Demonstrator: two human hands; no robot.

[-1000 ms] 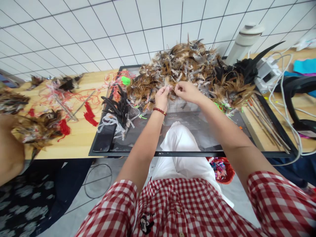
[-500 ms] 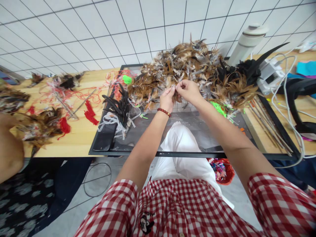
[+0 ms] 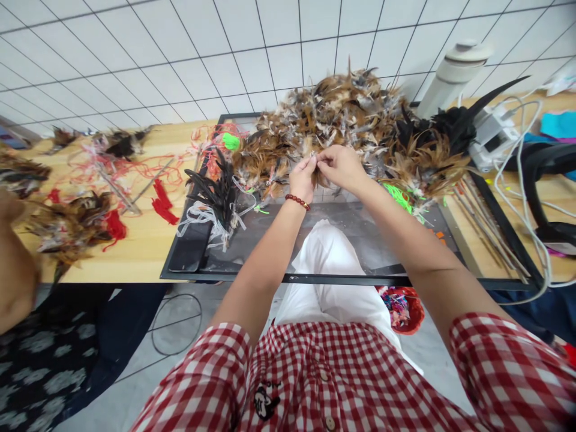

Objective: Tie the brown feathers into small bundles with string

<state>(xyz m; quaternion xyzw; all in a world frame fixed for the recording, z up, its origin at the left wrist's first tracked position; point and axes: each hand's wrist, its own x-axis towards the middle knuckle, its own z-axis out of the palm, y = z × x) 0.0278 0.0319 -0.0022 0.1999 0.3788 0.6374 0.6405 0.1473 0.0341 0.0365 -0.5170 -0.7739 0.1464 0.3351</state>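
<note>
My left hand [image 3: 302,178], with a dark red bead bracelet at its wrist, is closed in a pinch on a small feather bundle whose brown tips [image 3: 320,179] hang between the two hands. Against it, my right hand [image 3: 341,166] pinches with thumb and forefinger at the bundle's pale end; what those fingertips hold is too small to make out. Just behind both hands rises a large heap of brown and white feathers [image 3: 346,111]. A bunch of black feathers [image 3: 220,198] with white ties lies left of my left forearm.
A black-framed tray [image 3: 270,278] holds the feathers. At right stand a pale bottle [image 3: 459,78], thin sticks [image 3: 490,228] and white cables [image 3: 524,174]. Red string tassels [image 3: 164,204] lie on the left. A co-worker's arm [image 3: 15,264] reaches in there. A red basket [image 3: 411,312] sits below.
My hands stay together at the same spot; the right fingers have curled in closer to the left fingertips. The co-worker's arm at the left edge has shifted slightly left.
</note>
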